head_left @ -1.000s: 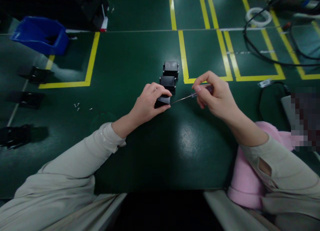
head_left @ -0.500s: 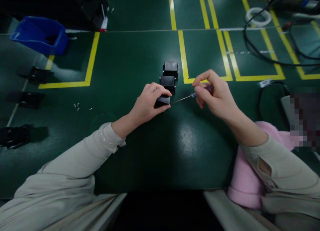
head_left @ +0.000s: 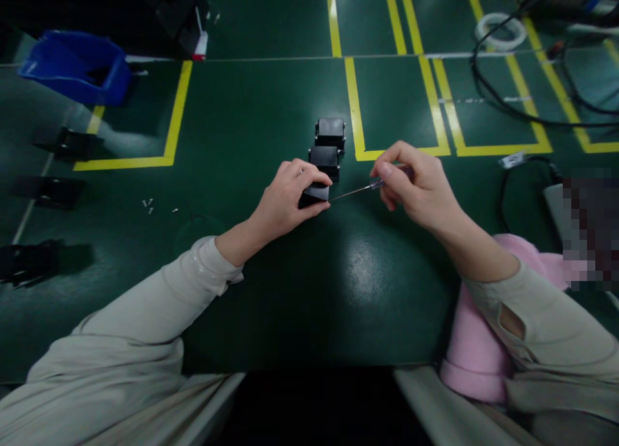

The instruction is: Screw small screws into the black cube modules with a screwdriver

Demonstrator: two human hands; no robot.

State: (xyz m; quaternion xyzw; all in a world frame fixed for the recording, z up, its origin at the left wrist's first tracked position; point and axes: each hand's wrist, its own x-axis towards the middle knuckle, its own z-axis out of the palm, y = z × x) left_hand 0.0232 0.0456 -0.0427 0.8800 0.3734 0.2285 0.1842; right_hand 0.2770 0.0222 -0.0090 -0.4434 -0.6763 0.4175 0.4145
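My left hand (head_left: 289, 198) is closed around a small black block-shaped part (head_left: 315, 194), thumb on its near side and fingers over the top. In my right hand (head_left: 414, 182) is a screwdriver (head_left: 376, 184) with a clear handle, pinched between thumb and fingers. Its thin shaft points left, and the tip meets the part's right near corner, close to my left thumb. Whatever sits under the tip is too small to make out. Just beyond the held part stand two similar black parts, a nearer one (head_left: 324, 158) and a farther one (head_left: 331, 131), with small metal screws at their sides.
Several small screws (head_left: 149, 205) lie on the green table (head_left: 271, 317) to the left. More black parts (head_left: 51, 191) line the left side, below a blue bin (head_left: 80, 69). At right are a black cable (head_left: 512, 114), a white ring (head_left: 500, 32) and pink cloth (head_left: 478, 349).
My right hand's fingers have shifted slightly downward on the screwdriver handle. The left hand and the held part stay in place, with the tip still at the corner.
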